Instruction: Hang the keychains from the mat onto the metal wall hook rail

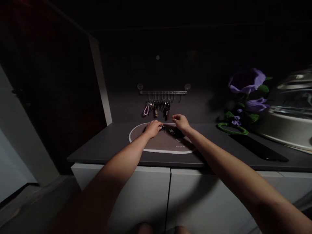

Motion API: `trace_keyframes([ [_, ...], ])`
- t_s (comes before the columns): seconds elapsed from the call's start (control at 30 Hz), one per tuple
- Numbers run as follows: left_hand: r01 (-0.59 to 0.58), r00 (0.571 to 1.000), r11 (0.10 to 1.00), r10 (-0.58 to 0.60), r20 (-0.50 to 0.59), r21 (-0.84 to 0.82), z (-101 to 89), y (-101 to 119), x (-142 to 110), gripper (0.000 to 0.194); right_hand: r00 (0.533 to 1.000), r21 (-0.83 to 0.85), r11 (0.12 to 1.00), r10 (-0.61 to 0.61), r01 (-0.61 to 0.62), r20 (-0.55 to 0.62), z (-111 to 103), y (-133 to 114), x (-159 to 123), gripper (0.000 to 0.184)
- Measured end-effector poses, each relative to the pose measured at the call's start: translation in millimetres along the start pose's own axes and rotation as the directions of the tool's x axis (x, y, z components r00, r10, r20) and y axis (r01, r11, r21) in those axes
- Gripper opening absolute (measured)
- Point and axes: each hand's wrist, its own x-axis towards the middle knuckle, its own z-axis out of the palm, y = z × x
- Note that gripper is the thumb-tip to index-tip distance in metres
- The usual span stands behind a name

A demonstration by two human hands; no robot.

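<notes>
Both my arms reach out over a dark countertop (104, 143) to an oval brown mat (161, 143) with a white rim. My left hand (153, 127) is closed, its fingers pinched on a small key bunch (167, 129) lying on the mat. My right hand (180, 122) hovers just right of it with fingers curled, touching the dark end of the same bunch. On the wall right behind, a rail of hooks (163, 92) carries several hanging keys (159, 106), one with a pink loop.
Purple artificial flowers (247, 94) with green leaves stand at the right back. A large domed pale appliance (290, 113) fills the far right. A flat black strip (258, 148) lies before it. White cabinet doors (146, 195) sit below the counter; a dark opening is at left.
</notes>
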Motion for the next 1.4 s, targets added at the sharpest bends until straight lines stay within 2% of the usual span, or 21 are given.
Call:
trace_keyframes([
  [0.1,-0.023,1.000,0.995,0.021,0.023,0.092,2.4,3.7,1.5,0.026,0.998,-0.217,0.974,-0.049,0.058,0.046,-3.2,4.1,-10.0,0.023],
  [0.2,-0.011,1.000,0.988,0.008,0.021,0.151,4.6,5.2,2.8,0.026,0.991,-0.359,0.925,-0.104,0.128,0.087,-4.1,2.4,-13.3,0.024],
  [0.43,0.036,0.999,0.984,-0.034,-0.014,0.176,6.3,4.6,2.9,0.022,0.976,-0.478,0.852,-0.162,0.213,0.147,1.3,7.0,-11.5,0.026],
  [0.6,-0.020,0.999,0.980,0.029,-0.044,0.198,7.6,5.0,2.1,0.021,0.966,-0.521,0.814,-0.194,0.256,0.171,6.1,11.9,-9.9,0.027],
  [0.87,0.015,1.000,0.983,-0.014,-0.008,0.185,12.0,1.4,5.4,0.016,0.963,-0.517,0.815,-0.187,0.262,0.192,10.4,13.4,-9.3,0.026],
  [1.13,-0.032,0.999,0.981,0.029,0.019,0.191,9.0,2.9,5.5,0.012,0.958,-0.526,0.804,-0.188,0.276,0.217,11.2,13.1,-9.1,0.026],
  [1.4,0.000,1.000,0.979,0.002,-0.010,0.206,8.9,5.2,3.0,0.023,0.954,-0.521,0.802,-0.206,0.293,0.219,9.3,12.1,-8.6,0.025],
])
